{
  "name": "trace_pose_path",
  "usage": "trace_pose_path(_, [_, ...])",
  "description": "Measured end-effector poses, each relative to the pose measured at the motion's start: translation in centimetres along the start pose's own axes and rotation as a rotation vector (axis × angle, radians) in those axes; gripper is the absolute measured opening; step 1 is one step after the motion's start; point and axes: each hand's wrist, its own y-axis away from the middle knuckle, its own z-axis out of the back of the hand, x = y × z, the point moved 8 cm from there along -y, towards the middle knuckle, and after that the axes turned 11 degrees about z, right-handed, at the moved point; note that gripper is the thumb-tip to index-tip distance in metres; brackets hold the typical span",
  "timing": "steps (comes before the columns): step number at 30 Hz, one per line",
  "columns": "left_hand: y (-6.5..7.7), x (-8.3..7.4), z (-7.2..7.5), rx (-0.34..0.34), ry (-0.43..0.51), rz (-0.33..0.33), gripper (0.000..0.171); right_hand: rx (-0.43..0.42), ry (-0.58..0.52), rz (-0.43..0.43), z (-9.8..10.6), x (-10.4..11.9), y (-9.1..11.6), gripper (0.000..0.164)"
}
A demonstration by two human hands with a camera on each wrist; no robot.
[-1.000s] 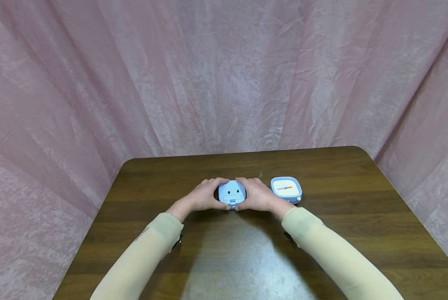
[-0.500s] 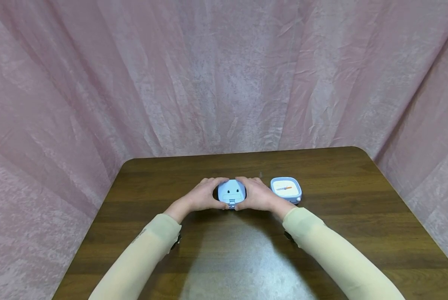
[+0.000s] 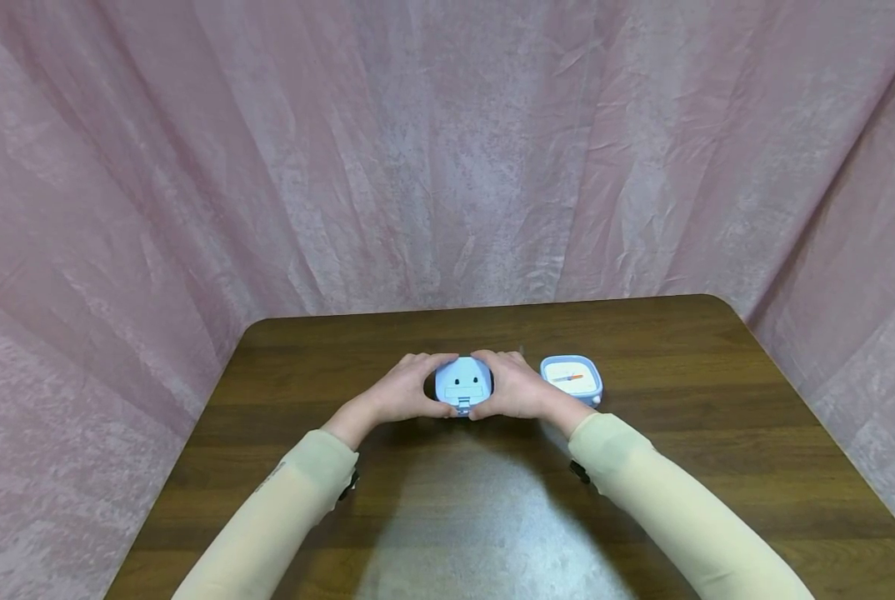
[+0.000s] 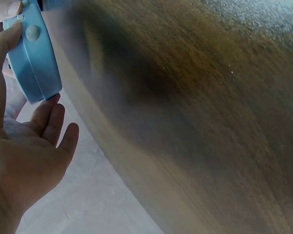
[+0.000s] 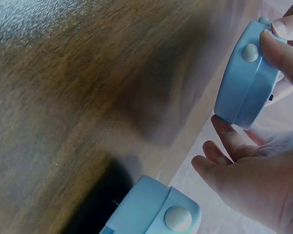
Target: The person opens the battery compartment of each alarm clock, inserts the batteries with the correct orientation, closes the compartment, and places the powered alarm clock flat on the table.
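Note:
A light blue alarm clock [image 3: 463, 385] is held between both hands above the middle of the table, its back with two black knobs and a battery cover turned up. My left hand [image 3: 408, 388] pinches its left part, thumb at the near edge and fingers at the far edge. On the other side my right hand [image 3: 517, 386] grips it the same way. The left wrist view shows the blue side of this clock [image 4: 36, 61] with a round pale button. Its face is hidden from the head view.
Just right of the right hand, a second light blue alarm clock [image 3: 572, 377] lies with its white face up; the right wrist view catches part of this clock [image 5: 149, 209]. A brown wooden table [image 3: 327, 350] spreads beneath, and a pink curtain [image 3: 447, 167] hangs behind it.
Hands and held clock shift very slightly away from the person; both keep the same grip. The second clock stays in place.

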Motion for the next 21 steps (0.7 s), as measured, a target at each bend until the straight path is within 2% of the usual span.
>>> trace_pose_path(9, [0.4,0.4,0.1,0.042,0.078,0.011,0.111,-0.029,-0.014,0.016,0.4,0.2,0.1,0.098])
trace_pose_path(14, [0.7,1.1,0.2,0.037,0.123,0.010,0.113,-0.053,-0.041,0.001,0.6,0.1,0.4,0.098])
trace_pose_path(21, [1.4,2.2,0.5,0.021,0.192,0.045,0.113,-0.106,-0.078,-0.028,0.9,-0.6,0.7,0.099])
